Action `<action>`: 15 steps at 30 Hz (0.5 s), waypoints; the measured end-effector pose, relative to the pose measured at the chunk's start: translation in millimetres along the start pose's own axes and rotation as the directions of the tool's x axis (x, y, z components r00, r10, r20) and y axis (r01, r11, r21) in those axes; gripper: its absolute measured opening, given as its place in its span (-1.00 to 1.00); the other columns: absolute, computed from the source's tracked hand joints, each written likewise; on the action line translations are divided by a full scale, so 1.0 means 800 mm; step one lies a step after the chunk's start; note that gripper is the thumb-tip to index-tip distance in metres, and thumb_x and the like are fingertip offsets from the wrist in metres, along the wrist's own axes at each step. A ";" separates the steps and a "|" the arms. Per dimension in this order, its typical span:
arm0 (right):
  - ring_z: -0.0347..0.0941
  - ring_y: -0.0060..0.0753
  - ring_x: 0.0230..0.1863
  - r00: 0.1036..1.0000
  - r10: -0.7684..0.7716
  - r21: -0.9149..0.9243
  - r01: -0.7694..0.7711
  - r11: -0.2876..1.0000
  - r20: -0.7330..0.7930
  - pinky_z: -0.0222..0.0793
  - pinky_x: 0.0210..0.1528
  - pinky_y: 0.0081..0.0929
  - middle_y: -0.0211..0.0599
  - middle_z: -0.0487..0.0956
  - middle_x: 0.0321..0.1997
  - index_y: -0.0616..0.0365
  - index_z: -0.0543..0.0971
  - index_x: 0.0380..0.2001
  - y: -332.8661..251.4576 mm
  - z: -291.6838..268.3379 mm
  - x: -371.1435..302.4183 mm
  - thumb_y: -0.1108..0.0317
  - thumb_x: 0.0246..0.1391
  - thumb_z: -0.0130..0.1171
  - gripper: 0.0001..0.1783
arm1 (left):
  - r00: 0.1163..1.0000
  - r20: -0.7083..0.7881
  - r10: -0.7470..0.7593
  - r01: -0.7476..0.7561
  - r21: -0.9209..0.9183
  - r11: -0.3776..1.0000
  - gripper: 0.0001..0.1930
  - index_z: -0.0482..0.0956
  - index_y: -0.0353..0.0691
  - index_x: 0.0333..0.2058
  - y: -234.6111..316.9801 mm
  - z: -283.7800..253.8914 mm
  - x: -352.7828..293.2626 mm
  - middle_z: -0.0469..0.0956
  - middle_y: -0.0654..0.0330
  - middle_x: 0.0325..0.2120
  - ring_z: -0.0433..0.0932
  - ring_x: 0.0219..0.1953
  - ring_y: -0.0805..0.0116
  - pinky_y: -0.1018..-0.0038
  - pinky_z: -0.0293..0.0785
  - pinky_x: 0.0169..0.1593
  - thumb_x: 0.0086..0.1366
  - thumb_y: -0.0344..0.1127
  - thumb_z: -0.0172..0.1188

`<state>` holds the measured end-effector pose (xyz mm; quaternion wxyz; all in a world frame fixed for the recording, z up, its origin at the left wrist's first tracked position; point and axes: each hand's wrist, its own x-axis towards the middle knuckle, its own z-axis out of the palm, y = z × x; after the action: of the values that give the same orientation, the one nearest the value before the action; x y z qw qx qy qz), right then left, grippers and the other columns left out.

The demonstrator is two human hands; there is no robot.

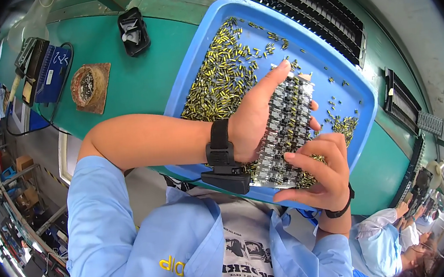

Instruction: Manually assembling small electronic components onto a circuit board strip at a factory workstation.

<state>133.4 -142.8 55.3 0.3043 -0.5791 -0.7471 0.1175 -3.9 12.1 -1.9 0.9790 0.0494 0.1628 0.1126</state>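
Note:
My left hand (252, 115) grips a slotted metal plate (290, 111) along its left side. The thumb lies up toward the far end, and fingertips show past the right edge. Rows of black and silver slots cover the plate, which is held tilted over a blue tray (174, 103). My right hand (326, 174) is curled about the plate's near right corner. Its index fingertip rests on the plate and its thumb is by the near edge. Small yellow and black cylindrical parts (305, 179), probably capacitors, show between thumb and fingers; whether they lie in that hand is unclear.
Many more such parts (220, 69) heap in the tray's left side, with a smaller pile (345, 126) at right. On the green table stand a round container (84, 87), a black box (133, 32) and black racks (322, 16). Another person (379, 241) works at lower right.

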 end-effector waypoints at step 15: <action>0.34 -0.16 -0.06 1.000 0.000 -0.132 0.001 0.991 0.004 0.29 0.03 -0.21 -0.34 0.55 -0.06 -0.10 0.80 -0.05 0.000 -0.005 0.000 -0.15 -0.34 0.62 -0.30 | 0.999 0.040 0.034 -0.034 -0.003 0.999 -0.25 0.52 -0.19 0.19 0.006 -0.002 0.004 0.66 0.00 -0.01 0.68 0.02 0.02 0.10 0.71 -0.02 0.52 0.40 -0.19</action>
<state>135.3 -143.6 58.3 0.2638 -0.5975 -0.7541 0.0687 -2.7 17.6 -3.7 0.9800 0.0533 0.1424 0.1283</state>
